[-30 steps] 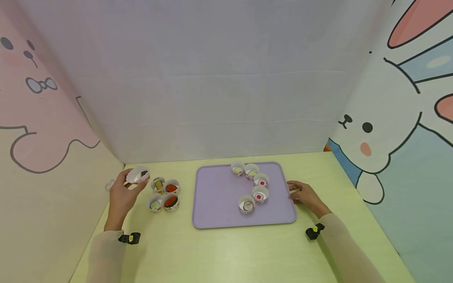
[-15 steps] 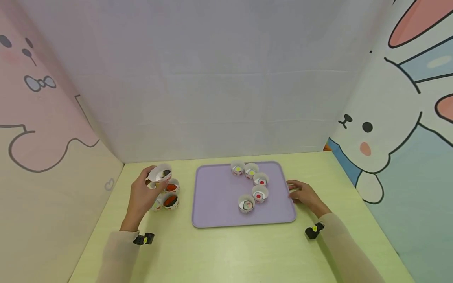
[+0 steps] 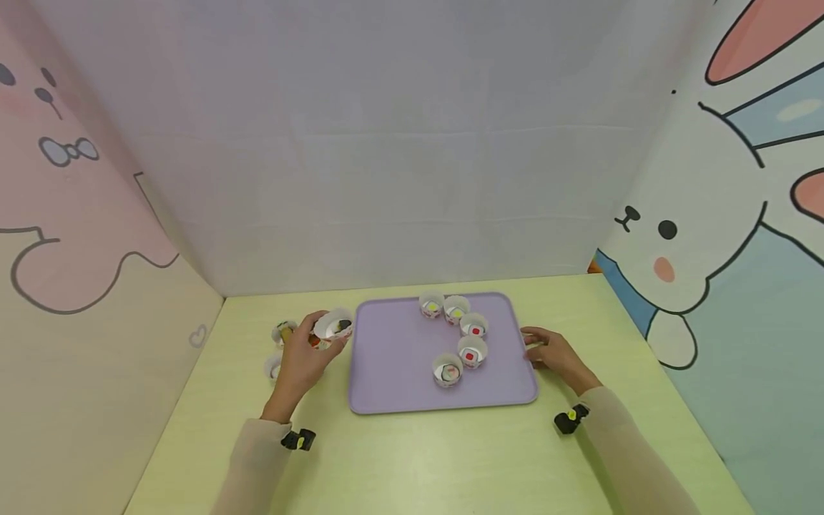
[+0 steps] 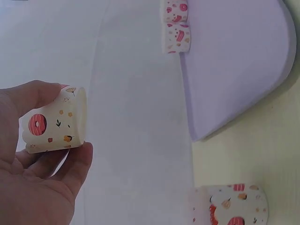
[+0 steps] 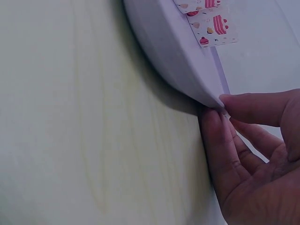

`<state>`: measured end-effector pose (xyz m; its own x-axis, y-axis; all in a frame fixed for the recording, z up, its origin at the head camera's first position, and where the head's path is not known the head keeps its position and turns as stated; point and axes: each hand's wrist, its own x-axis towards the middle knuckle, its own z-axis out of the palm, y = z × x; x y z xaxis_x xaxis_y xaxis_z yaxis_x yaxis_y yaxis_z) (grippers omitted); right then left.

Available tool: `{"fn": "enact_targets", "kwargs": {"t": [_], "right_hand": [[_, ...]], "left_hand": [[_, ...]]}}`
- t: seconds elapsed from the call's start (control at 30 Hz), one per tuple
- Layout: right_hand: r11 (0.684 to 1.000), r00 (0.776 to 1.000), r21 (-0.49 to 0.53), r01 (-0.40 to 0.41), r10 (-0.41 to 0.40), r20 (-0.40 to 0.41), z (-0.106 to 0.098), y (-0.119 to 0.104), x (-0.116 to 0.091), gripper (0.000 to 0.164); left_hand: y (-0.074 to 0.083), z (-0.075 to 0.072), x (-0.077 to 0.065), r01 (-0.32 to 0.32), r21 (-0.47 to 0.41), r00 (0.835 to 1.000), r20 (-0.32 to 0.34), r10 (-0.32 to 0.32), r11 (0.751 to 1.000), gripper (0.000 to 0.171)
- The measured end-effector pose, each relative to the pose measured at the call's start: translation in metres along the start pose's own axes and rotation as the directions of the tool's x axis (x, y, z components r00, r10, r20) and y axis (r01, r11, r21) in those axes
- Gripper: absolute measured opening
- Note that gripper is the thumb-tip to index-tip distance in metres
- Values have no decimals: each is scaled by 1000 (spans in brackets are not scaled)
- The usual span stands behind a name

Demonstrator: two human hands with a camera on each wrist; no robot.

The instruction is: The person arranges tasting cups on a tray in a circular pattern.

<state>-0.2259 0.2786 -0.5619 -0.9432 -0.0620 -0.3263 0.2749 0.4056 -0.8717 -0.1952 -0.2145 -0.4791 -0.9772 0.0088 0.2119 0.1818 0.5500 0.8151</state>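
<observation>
Cartoon-printed side walls flanked a pale yellow table. Above it, the left hand gripped a patterned paper cup near a purple tray's left edge. The right hand pinched the opposite edge. Five cups stood on the tray; more cups stood left of it, partly hidden.

Held cream cup printed with a red doughnut and orange blossoms, its filling apparently black and yellow, plain lilac tray, white cups patterned in pink, pale yellow-green counter, beige sleeves, white rabbit outlined in black
</observation>
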Motion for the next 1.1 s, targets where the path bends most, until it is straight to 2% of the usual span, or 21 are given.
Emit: {"fn": "enact_targets", "kwargs": {"t": [0.13, 0.37, 0.53, 0.9, 1.1], "right_hand": [[1000, 1000, 4, -1, 1, 4, 1, 0, 1, 62], [1000, 1000, 18, -8, 8, -4, 2, -1, 0, 62], [1000, 1000, 19, -5, 5, 5, 2, -3, -1, 62], [1000, 1000, 18, -11, 11, 6, 2, -7, -3, 63], [1000, 1000, 14, -13, 13, 7, 1, -5, -1, 63]], "left_hand": [[-3, 18, -3, -27, -6, 999, 19, 27, 1000, 57], [-5, 46, -11, 1, -38, 996, 88, 3, 999, 57], [-6, 60, -13, 31, -32, 995, 99, -27, 999, 55], [-8, 91, -16, 75, -74, 983, 175, -61, 994, 52], [-13, 111, -16, 58, -36, 976, 211, -49, 998, 51]]}}
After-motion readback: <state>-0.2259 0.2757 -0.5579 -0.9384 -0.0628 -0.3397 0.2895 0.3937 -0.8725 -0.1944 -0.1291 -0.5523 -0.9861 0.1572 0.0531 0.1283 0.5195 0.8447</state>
